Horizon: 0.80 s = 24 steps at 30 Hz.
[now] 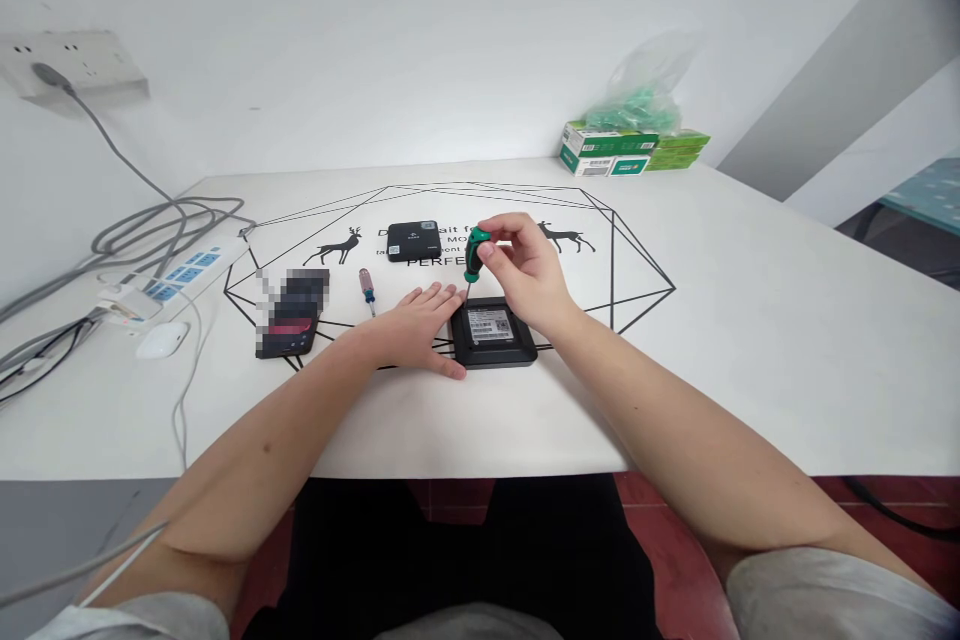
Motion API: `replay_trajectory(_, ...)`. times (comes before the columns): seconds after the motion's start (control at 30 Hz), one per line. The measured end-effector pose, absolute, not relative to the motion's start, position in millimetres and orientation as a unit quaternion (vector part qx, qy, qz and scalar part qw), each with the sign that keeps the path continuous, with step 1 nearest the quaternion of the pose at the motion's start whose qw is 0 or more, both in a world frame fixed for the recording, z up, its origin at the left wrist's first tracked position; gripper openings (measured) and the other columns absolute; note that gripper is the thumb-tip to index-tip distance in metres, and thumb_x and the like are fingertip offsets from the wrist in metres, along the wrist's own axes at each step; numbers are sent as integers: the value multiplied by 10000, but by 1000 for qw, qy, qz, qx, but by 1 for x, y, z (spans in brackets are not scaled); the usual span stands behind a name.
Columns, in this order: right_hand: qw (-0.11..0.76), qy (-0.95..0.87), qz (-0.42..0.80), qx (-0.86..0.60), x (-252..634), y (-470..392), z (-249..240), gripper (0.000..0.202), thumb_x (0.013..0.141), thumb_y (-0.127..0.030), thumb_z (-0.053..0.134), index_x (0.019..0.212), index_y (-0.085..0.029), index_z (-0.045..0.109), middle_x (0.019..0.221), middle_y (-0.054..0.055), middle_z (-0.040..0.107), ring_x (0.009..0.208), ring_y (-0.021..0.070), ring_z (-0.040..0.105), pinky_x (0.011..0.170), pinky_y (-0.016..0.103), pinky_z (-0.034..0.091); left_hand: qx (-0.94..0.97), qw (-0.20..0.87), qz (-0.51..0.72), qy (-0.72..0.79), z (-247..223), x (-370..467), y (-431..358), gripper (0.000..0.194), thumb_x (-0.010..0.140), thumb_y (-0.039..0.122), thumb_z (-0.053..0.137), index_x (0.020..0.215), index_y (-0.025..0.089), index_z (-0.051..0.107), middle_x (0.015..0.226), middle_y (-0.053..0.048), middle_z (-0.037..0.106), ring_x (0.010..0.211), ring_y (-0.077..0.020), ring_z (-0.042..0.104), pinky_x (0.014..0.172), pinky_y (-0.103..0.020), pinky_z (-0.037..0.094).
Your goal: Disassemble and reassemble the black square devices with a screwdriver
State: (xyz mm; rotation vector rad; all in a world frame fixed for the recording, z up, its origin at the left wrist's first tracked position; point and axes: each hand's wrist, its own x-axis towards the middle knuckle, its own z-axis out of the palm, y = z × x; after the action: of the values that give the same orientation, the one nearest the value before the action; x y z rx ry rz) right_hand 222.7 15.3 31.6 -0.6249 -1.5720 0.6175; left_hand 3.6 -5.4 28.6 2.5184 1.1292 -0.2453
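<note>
A black square electronic box with a white printed label lies on the table in front of me. My right hand grips the green and black handle of a screwdriver. The shaft points down, its tip at the box's far left corner. Flat on the table, fingers spread, my left hand rests against the left side of the box. A second screwdriver with a pinkish handle lies beyond my left hand. Farther back is another black box with small stickers.
At the left are a blurred-out phone, a white earbud case, a power strip and coiled grey cables. Green and white boxes with a plastic bag stand against the wall at the back right.
</note>
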Motion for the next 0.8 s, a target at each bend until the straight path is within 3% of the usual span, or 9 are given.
replay_trajectory(0.13,613,-664,360,-233,220,14,31,311,974,-520,796,1159,-341,622,1456,34,672,1105,205,777,954,438,685,892,185,-88,404,28,4,-5,1415,828,934,647,1803,157,-22,1870,-167,-20,1737,-396,-49,1399,-539,42)
replay_trajectory(0.33,604,-667,361,-245,222,12,33,340,967,-545,796,1210,-343,671,1317,34,772,1060,216,789,970,476,696,892,176,-96,406,29,5,-6,1415,832,933,635,1803,131,-11,1869,-172,-26,1740,-373,-49,1403,-520,40)
replay_trajectory(0.63,576,-700,330,-263,225,9,35,369,1041,-604,663,1341,-407,750,1438,18,763,1359,274,713,1172,561,591,893,178,-93,402,28,4,-5,1416,827,951,623,1806,151,-14,1866,-162,-43,1738,-388,-47,1401,-536,54)
replay_trajectory(0.73,577,-707,299,-278,225,10,35,373,1059,-604,623,1332,-387,757,1403,29,774,1321,275,722,1161,565,578,894,176,-94,402,28,3,-5,1422,826,954,627,1805,145,-14,1867,-163,-40,1737,-396,-49,1400,-538,54)
replay_trajectory(0.8,584,-710,269,-287,225,12,34,362,1062,-589,621,1314,-369,760,1340,39,782,1211,255,740,1069,523,609,894,177,-91,401,27,3,-5,1424,827,960,625,1806,148,-16,1868,-165,-31,1734,-415,-47,1396,-553,63)
